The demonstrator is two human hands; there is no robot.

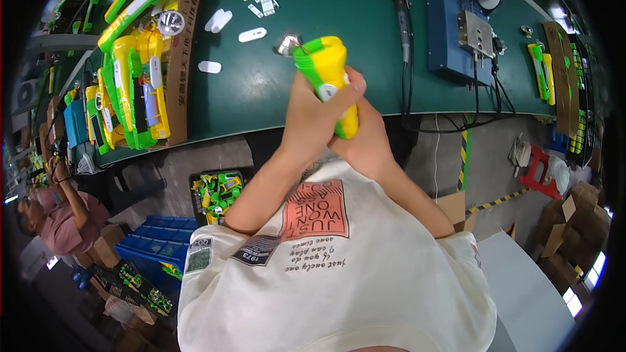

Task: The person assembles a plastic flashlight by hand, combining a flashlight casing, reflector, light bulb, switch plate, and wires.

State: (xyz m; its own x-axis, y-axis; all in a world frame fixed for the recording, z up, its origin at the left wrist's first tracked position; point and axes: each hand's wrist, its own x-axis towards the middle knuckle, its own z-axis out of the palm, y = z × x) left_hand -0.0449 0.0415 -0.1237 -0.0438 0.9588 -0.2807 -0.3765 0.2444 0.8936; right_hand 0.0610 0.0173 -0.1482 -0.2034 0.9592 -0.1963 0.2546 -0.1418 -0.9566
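Observation:
Above the near edge of the green table, both my hands are wrapped round a yellow-and-green flashlight (329,58). Its wide head points up and away from me. My left hand (310,117) grips the body from the left, with the thumb across the front beside a white switch cover (328,92). From the right, my right hand (368,133) closes round the lower body, and some of its fingers are hidden. A shiny reflector (287,44) sits just beyond the flashlight's head, with a thin reddish wire running between them.
Left on the table, a carton (179,85) holds several flashlight bodies (124,78). White oval covers (253,34) and small white pieces (266,3) lie farther back. To the right are a soldering iron (402,23) and a blue machine (443,32) with trailing cables. Another person (68,218) works at far left.

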